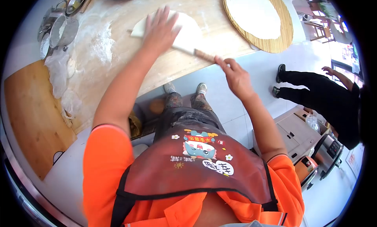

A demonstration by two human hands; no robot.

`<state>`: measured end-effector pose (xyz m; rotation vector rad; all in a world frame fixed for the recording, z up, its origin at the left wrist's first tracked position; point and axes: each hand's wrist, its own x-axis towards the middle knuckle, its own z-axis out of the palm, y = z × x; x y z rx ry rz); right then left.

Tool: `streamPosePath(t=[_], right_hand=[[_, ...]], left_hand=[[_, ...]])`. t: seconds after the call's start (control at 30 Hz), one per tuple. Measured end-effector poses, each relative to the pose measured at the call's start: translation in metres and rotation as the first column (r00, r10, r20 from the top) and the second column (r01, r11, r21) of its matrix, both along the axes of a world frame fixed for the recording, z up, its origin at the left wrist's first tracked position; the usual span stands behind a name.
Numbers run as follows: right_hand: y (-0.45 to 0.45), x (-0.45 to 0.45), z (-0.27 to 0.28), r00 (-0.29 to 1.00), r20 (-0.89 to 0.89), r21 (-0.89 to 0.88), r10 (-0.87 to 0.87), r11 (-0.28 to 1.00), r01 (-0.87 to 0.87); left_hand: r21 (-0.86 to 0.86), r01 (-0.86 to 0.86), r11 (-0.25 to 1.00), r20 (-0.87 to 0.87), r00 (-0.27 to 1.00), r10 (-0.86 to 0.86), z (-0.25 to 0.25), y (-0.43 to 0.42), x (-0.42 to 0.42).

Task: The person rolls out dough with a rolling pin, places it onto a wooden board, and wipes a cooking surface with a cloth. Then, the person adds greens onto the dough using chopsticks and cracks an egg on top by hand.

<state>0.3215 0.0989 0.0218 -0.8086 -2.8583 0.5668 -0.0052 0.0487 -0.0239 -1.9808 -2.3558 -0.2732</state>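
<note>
— Fingers first?
— Your left hand point(161, 33): fingers spread, laid on the white half-round dough sheet point(190, 30). Your right hand point(237, 77): fingers curled, tips at the end of the brown cylindrical wooden rod point(205, 55) (whether gripped, cannot tell).
— Dough's place?
— In front of you, on the pale floured wooden worktop point(220, 32); rod jutting from the sheet's near edge. Rightward: yellow round woven tray point(271, 46), bearing a white dough round point(257, 15).

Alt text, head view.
The wearer's left hand rests spread on pale dough on a floury wooden worktable; the right hand grips a wooden handle at the dough's edge. To the right, a round dough sheet lies on a woven mat.
</note>
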Motion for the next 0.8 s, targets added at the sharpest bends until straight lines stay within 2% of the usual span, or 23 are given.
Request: streamPosePath(t=[0.1, 0.17, 0.2, 0.23, 0.3, 0.33, 0.37, 0.4, 0.43, 0.47, 0.5, 0.53, 0.57, 0.6, 0.67, 0.7, 0.73, 0.77, 0.8], right_hand=[[-0.012, -0.021, 0.0, 0.996, 0.051, -0.2, -0.066, 0.977, 0.075], [-0.056, -0.026, -0.025, 0.978, -0.185, -0.454, -0.092, 0.891, -0.002], [-0.079, -0.028, -0.028, 0.963, -0.239, -0.593, -0.128, 0.804, -0.04], [-0.101, -0.028, -0.03, 0.971, -0.16, -0.725, -0.18, 0.689, 0.009], [-0.116, -0.019, -0.031, 0.972, -0.169, -0.727, -0.165, 0.686, -0.01], [-0.123, -0.015, -0.03, 0.975, -0.165, -0.731, -0.147, 0.682, -0.021], [-0.118, -0.003, -0.03, 0.991, -0.047, -0.689, -0.127, 0.722, 0.06], [-0.104, 0.003, -0.018, 0.978, -0.098, -0.673, -0.187, 0.736, 0.073], [-0.086, 0.009, -0.008, 0.958, -0.154, -0.651, -0.243, 0.754, 0.087], [-0.072, 0.024, -0.015, 0.956, -0.031, -0.597, -0.292, 0.773, 0.217], [-0.058, 0.035, -0.018, 0.949, -0.115, -0.538, -0.293, 0.821, 0.188], [-0.049, 0.037, -0.006, 0.94, -0.102, -0.503, -0.327, 0.832, 0.235], [-0.046, 0.034, 0.001, 0.943, -0.064, -0.475, -0.327, 0.841, 0.259], [-0.047, 0.035, 0.007, 0.943, -0.023, -0.452, -0.332, 0.845, 0.286], [-0.063, 0.034, -0.002, 0.925, -0.044, -0.546, -0.377, 0.784, 0.294], [-0.079, 0.025, -0.013, 0.922, -0.077, -0.605, -0.38, 0.753, 0.26], [-0.095, 0.017, -0.025, 0.917, -0.108, -0.661, -0.384, 0.717, 0.223], [-0.109, -0.003, -0.032, 0.907, -0.235, -0.662, -0.351, 0.741, 0.115], [-0.118, -0.021, -0.029, 0.924, -0.126, -0.852, -0.361, 0.517, 0.086]], left_hand=[[0.124, -0.068, 0.99, 0.014, 0.998, 0.067, -0.017, 0.045, -0.025], [-0.008, 0.108, 0.994, -0.053, 0.993, -0.108, 0.011, -0.005, -0.032], [-0.057, 0.188, 0.981, 0.026, 0.982, -0.187, 0.018, -0.044, -0.035], [-0.102, 0.274, 0.956, 0.114, 0.958, -0.263, 0.022, -0.082, -0.031], [-0.265, 0.223, 0.938, 0.249, 0.956, -0.157, 0.034, -0.13, -0.003], [-0.237, 0.226, 0.945, 0.219, 0.96, -0.175, 0.031, -0.119, 0.004], [-0.206, 0.226, 0.952, 0.185, 0.964, -0.189, 0.028, -0.092, 0.014], [-0.166, 0.223, 0.961, 0.148, 0.969, -0.2, 0.025, -0.058, 0.025], [-0.061, 0.25, 0.966, 0.157, 0.958, -0.238, 0.023, -0.014, 0.04], [0.129, 0.274, 0.953, 0.24, 0.924, -0.298, 0.023, 0.033, 0.06], [0.233, 0.278, 0.932, 0.245, 0.91, -0.333, 0.025, 0.078, 0.082], [0.321, 0.288, 0.902, 0.214, 0.906, -0.366, 0.017, 0.113, 0.101], [0.305, 0.296, 0.905, 0.119, 0.931, -0.345, 0.02, 0.135, 0.115], [0.238, 0.293, 0.926, 0.124, 0.936, -0.328, 0.017, 0.13, 0.109], [0.082, 0.317, 0.945, 0.132, 0.936, -0.326, 0.01, 0.102, 0.096], [-0.149, 0.266, 0.952, 0.162, 0.957, -0.241, 0.022, 0.07, 0.081], [-0.128, 0.251, 0.96, 0.159, 0.96, -0.229, 0.023, 0.035, 0.06], [-0.119, 0.242, 0.963, 0.17, 0.96, -0.221, 0.025, -0.007, 0.043], [-0.301, 0.154, 0.941, 0.225, 0.97, -0.086, 0.047, -0.044, 0.033]])
